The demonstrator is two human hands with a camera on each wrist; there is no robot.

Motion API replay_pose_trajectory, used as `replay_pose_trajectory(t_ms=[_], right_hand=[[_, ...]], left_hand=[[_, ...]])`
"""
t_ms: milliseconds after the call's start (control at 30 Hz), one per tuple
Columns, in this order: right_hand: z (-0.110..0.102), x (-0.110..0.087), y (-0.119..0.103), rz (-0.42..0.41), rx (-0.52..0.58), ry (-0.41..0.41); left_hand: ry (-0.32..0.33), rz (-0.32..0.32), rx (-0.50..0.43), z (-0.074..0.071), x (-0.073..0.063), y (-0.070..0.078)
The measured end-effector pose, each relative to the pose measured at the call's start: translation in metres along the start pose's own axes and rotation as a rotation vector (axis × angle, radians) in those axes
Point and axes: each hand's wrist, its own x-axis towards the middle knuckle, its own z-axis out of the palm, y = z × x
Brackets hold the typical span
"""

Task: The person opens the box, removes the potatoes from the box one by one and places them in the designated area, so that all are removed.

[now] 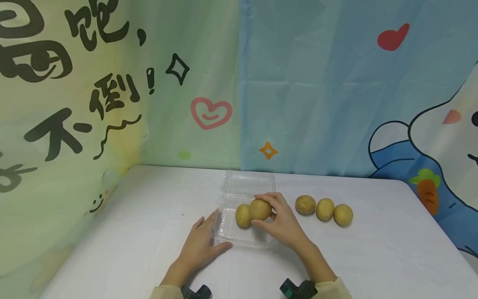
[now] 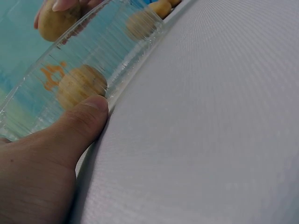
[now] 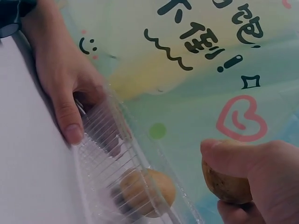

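At the bottom edge of the head view are two pale sleeves (image 1: 166, 292) and two dark wrist devices (image 1: 300, 289). A little farther, left of the lower middle, the left hand (image 1: 201, 245) lies at the near left corner of a clear plastic box (image 1: 225, 231); its fingers are rather straight along the left wall, and the thumb is spread wide along the near side. The right hand (image 1: 284, 226) comes from the right, with its fingers curved around one potato, the held potato (image 1: 261, 209). From the left wrist view, this potato is in the air, higher than the box rim. Another potato, the inner potato (image 1: 242, 216), sits on the box floor, near the middle of the frame.

To do this step well, I think, the right hand should go down with the potato slowly, keep it a bit to the right of the inner one, and release only when it touches the floor. The left hand should press lightly, because the thin wall may bend or the box may slide.

Farther, the open lid (image 1: 249, 182) extends toward the back of the desk (image 1: 127, 232). Right of it, a row of three potatoes (image 1: 325, 209) lies outside the box. Behind everything hangs a printed curtain (image 1: 317, 108).
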Motion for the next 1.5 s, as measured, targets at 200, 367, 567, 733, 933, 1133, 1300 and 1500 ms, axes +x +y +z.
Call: replay_pose_trajectory(t_ms=[200,367,567,733,933,1133,1300,1500], right_hand=[[0.000,-0.004,0.000,-0.033,-0.007,0.054],[0.001,-0.008,0.003,-0.012,-0.003,0.067],[-0.004,-0.015,0.006,0.060,0.033,0.092],[-0.011,-0.023,0.010,0.051,0.056,0.100],[-0.018,-0.032,0.013,0.067,0.093,0.103],[-0.026,-0.041,0.019,0.141,0.075,0.139],[-0.030,-0.048,0.024,0.139,0.048,0.181],[-0.035,-0.054,0.032,0.105,-0.018,0.261]], left_hand=[[0.008,0.007,0.002,-0.001,-0.001,0.001],[0.003,0.001,0.001,-0.002,-0.001,0.001],[0.002,-0.004,0.006,0.000,-0.002,0.001],[0.001,-0.006,0.012,0.000,-0.001,0.002],[-0.003,-0.020,0.001,-0.001,0.000,0.003],[-0.008,-0.017,0.007,0.000,0.000,0.002],[0.006,-0.013,0.004,0.000,-0.001,0.002],[-0.009,-0.020,0.004,0.000,-0.001,0.001]])
